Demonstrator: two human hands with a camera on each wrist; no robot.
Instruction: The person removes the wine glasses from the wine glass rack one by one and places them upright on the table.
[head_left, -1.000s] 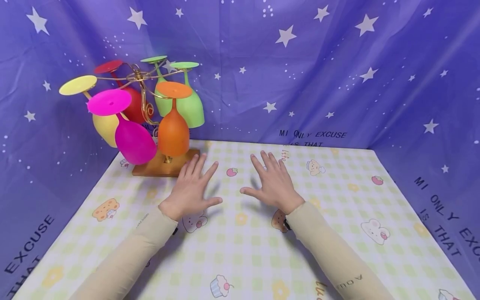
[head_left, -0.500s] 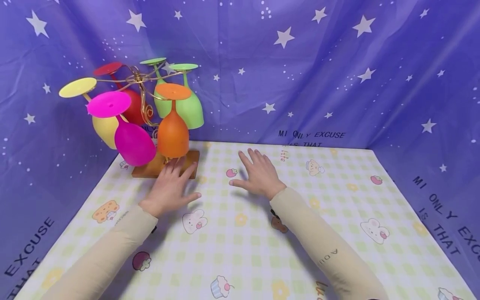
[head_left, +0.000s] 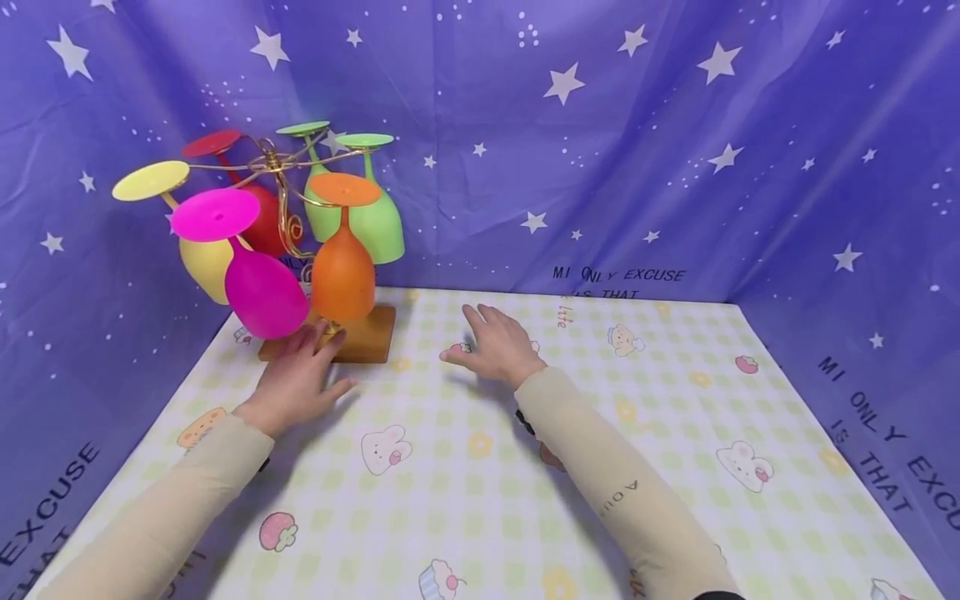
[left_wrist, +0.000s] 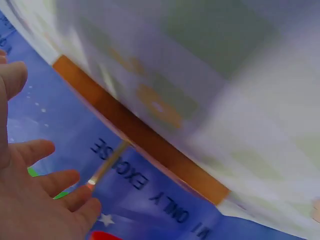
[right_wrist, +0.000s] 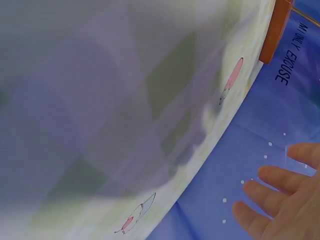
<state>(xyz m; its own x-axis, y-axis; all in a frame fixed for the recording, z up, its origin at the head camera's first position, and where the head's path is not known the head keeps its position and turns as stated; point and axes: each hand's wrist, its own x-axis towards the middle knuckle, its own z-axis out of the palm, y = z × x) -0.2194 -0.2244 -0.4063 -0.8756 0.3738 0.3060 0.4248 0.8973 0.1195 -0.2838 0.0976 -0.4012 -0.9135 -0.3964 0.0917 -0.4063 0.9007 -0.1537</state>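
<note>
A gold wire goblet rack on a wooden base (head_left: 367,340) stands at the table's back left. Upside down from its arms hang a magenta goblet (head_left: 264,292), an orange goblet (head_left: 342,275), a yellow goblet (head_left: 202,268), a red goblet (head_left: 262,221) and two green goblets (head_left: 380,225). My left hand (head_left: 288,383) is just in front of the base, below the magenta goblet, fingers spread and holding nothing. In the left wrist view its fingers (left_wrist: 62,182) reach beside the base. My right hand (head_left: 498,346) hovers over the table right of the rack, holding nothing, its fingers (right_wrist: 280,185) apart.
A pale green checked cloth with cartoon prints covers the table (head_left: 465,500). Behind and at both sides hangs a purple curtain (head_left: 480,100) with stars and lettering, close behind the rack.
My left hand has moved left, from the base's right corner to in front of it under the magenta goblet. The right hand has also drifted left. The rack and goblets stay in place.
</note>
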